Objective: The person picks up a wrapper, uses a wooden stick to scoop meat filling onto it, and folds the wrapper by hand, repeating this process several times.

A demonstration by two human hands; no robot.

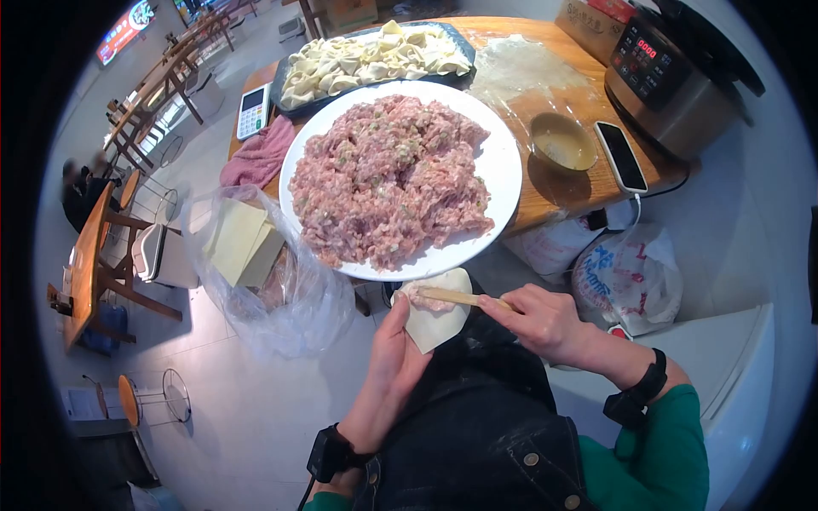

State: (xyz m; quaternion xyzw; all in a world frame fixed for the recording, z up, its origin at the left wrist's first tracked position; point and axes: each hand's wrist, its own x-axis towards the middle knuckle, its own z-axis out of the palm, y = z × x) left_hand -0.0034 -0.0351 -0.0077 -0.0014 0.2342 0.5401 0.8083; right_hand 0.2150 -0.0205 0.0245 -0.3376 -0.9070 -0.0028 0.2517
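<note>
Cooker display (pixel 647 48): red "0000"; lettering on carton (pixel 586 31), bag (pixel 629 277) illegible.

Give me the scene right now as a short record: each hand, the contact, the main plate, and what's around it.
Left hand: holds a dough wrapper
Right hand: grips a flat stick
Contact: stick's tip at a dab of filling on the wrapper
Main plate: white plate, heaped with minced meat
Behind plate: folded dough pieces on a dark tray
Right of plate: bowl, phone
Left of plate: pink cloth, stacked wrappers
</note>
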